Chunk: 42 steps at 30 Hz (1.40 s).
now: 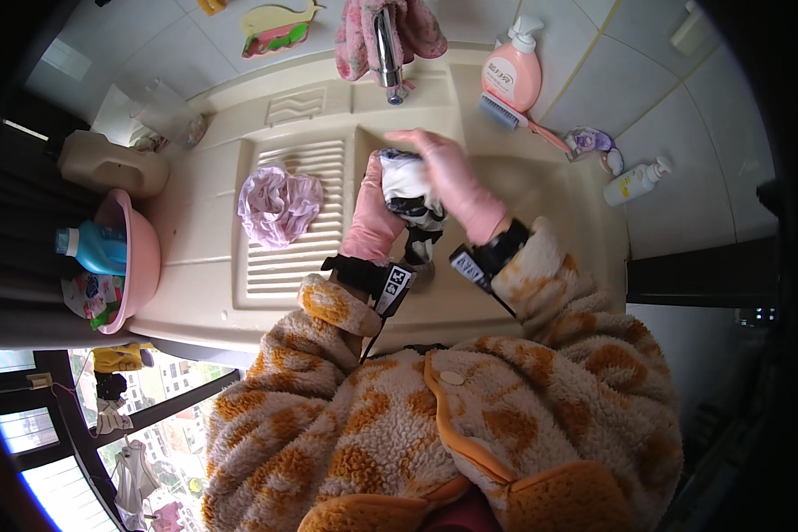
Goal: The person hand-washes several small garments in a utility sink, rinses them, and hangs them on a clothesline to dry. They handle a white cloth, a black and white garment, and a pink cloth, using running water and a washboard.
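Observation:
Both my hands wear pink gloves over the sink basin. A bunched black-and-white cloth garment point(405, 180) is gripped in my left hand point(372, 215), and its lower end hangs toward the basin. My right hand point(457, 184) is just right of the garment and partly over it, slightly blurred, with its fingers stretched out to the left. Whether its palm touches the cloth I cannot tell. On the ribbed washboard point(328, 164) to the left lies a crumpled pale lilac garment point(279, 206). Above the basin a chrome faucet point(387, 53) points down.
A pink pump bottle point(512, 71), a scrubbing brush point(504, 112) and a white pump bottle point(638, 182) stand or lie along the right rim. At left are a beige jug point(111, 166) and a pink tub point(144, 257) holding a blue bottle point(97, 248). A pink towel point(355, 40) hangs behind the faucet.

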Each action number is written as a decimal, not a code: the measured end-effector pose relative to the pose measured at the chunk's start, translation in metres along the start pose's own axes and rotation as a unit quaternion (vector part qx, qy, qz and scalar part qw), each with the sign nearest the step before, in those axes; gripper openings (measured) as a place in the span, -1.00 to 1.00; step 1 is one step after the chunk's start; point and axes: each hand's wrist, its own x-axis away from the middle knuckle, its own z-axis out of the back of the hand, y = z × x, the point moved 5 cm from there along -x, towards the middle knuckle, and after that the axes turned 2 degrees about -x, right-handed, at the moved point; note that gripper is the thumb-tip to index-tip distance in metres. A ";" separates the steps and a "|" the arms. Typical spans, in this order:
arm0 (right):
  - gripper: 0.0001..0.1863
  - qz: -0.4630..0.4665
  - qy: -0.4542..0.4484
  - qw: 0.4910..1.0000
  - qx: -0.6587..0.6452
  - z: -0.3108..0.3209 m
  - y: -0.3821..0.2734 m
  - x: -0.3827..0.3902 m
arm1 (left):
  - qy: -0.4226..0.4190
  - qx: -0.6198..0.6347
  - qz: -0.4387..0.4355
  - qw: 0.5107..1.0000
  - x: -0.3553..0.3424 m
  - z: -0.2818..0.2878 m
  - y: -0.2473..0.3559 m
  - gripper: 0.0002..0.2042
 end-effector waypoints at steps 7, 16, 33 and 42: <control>-0.78 0.198 0.125 0.868 0.437 -0.019 -0.035 0.008 | 0.023 -0.151 0.023 0.988 -0.018 0.020 -0.021 -0.75; -0.74 0.249 0.077 0.880 0.398 -0.005 0.005 -0.008 | 0.118 -0.202 0.010 0.972 0.007 -0.031 -0.023 -0.74; -0.61 0.191 0.033 0.906 0.375 0.027 -0.030 -0.094 | 0.020 -0.179 -0.049 0.982 -0.023 -0.006 0.069 -0.62; -0.51 0.137 -0.110 0.941 0.289 0.013 0.009 -0.126 | -0.023 -0.123 -0.048 0.991 -0.030 0.006 0.066 -0.69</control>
